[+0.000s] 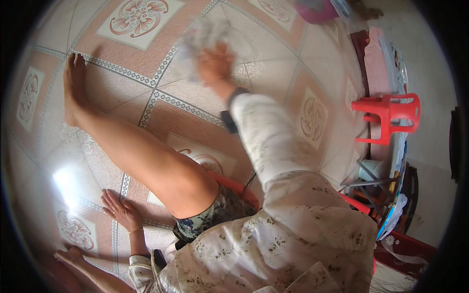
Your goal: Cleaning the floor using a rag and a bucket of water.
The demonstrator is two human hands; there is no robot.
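Note:
My right hand (215, 63) is stretched far forward over the tiled floor (190, 100), blurred by motion. Under and around its fingers is a pale grey-white cloth (184, 57), which is smeared too; the hand presses on it and seems to grip it. A dark band circles that wrist at the cuff of the patterned sleeve. Down at the lower left, my left hand (121, 211) lies flat on the tiles with its fingers spread and holds nothing. It wears a thin bracelet.
My bent leg (146, 156) lies between the hands. A red plastic stool (391, 115) stands at the right, with a pale bucket (371, 169) and folding metal legs (364, 183) nearby. A purple basin (316, 10) sits at the far right. Pink fabric (375, 58) hangs beyond the stool.

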